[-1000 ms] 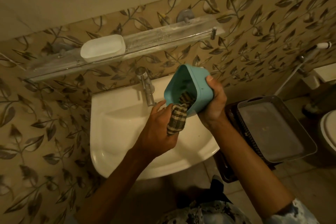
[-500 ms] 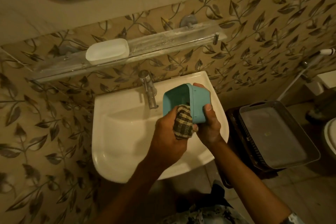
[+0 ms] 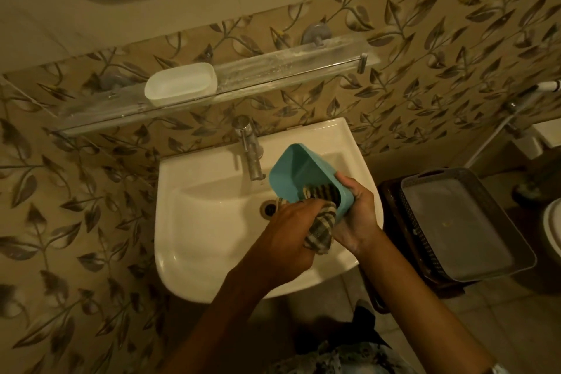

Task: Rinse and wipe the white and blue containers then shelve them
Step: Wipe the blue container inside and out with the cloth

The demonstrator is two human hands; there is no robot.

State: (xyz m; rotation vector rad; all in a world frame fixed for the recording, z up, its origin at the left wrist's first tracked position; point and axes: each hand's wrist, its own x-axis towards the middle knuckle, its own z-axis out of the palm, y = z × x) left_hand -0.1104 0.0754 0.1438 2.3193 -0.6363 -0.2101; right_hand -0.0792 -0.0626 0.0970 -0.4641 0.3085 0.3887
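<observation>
Head view, the only 1 supplied: the step in hand is judged to be the wiping of the blue container (image 3: 306, 174), held tilted over the right half of the white sink (image 3: 212, 222) with its open mouth turned toward the tap (image 3: 250, 150). The right hand (image 3: 356, 218) is clamped on the container's near end, thumb over the rim and fingers wrapped beneath. The left hand (image 3: 291, 231) is closed around a checked cloth (image 3: 320, 226), the upper part of which is pushed inside the container against its near wall while the remainder hangs bunched between the 2 hands. The white container (image 3: 181, 84) sits upright on the left part of the glass shelf (image 3: 303, 65) above the sink, well apart from the work, so that half of the task appears complete. No water is seen running from the tap. The next move, as a judgement, calls for finishing the interior wipe, perhaps the outer faces, then lifting the blue container onto the bare stretch of shelf to the right of the white one; a firm hold is advisable, as the plastic may be wet. Not determinable: whether moisture remains inside, the container's underside, and the left fingertips, which the cloth covers. The grey tray (image 3: 467, 222) at right is dim, a toilet is cut off at the frame's right edge, and the mirror above is cropped.
</observation>
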